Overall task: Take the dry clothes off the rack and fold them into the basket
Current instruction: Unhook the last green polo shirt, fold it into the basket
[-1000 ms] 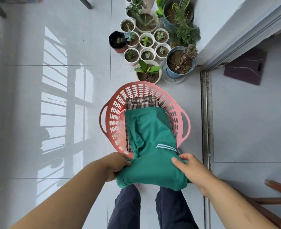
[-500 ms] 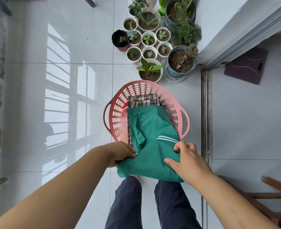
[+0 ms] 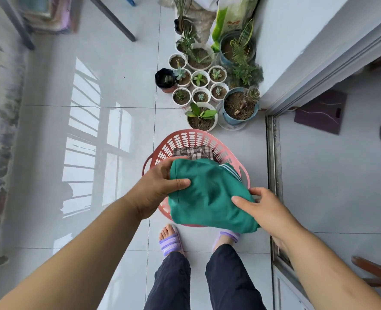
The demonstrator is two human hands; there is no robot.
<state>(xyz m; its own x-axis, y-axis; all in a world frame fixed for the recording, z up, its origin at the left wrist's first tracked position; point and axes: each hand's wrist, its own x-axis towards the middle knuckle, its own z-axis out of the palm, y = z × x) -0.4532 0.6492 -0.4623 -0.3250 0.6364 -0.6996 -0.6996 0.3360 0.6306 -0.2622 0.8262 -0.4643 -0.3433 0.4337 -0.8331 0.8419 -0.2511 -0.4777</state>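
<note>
The left hand (image 3: 156, 189) and right hand (image 3: 263, 209) are each gripping a side of the folded green garment (image 3: 209, 195) above the pink basket (image 3: 194, 139), which is holding a plaid cloth (image 3: 194, 153).

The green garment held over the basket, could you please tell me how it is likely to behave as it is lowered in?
The green garment is probably floppy: it sags between the left hand and right hand. It looks light, pinched by fingertips alone. It may unfold once released.
</note>
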